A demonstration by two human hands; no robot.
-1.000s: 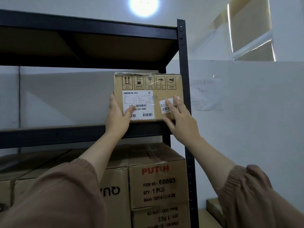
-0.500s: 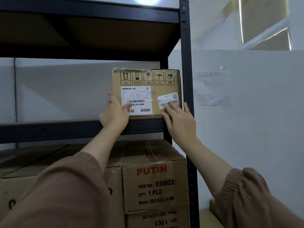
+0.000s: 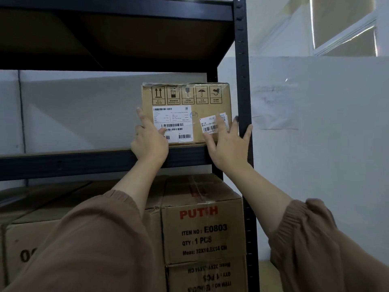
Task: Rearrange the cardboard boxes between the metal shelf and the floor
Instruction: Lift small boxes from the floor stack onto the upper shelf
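Reaching up with both arms, brown sleeves (image 3: 94,239) bunched at the forearms, I am laying my hands against the small cardboard box (image 3: 197,110) that is sitting upright on the metal shelf (image 3: 84,163), at the board's right end, just beside the black upright (image 3: 242,81). My left hand (image 3: 149,142) is resting at the box's lower left corner, its fingers (image 3: 143,116) straight and pointing up along the left edge while the thumb is lying on the front. My right hand (image 3: 228,144) is pressing flat on the lower right of the front, fingers spread wide, the little finger reaching across to the upright. Neither hand is curling round anything. A row of five handling symbols (image 3: 187,94) is running along the box's top, the arrows reading "Side Up". Below it a white shipping label (image 3: 172,123) is showing barcodes and print too small to read, and a smaller sticker (image 3: 210,125) is showing "10/20" above a barcode. On the level below, a bigger carton (image 3: 202,224) is showing "PUTIH" in red, then "ITEM NO: E0803", "QTY: 1 PCS" and "Meas: 32X19.5X14 CM". The carton beneath it (image 3: 208,277) is carrying similar print upside down.
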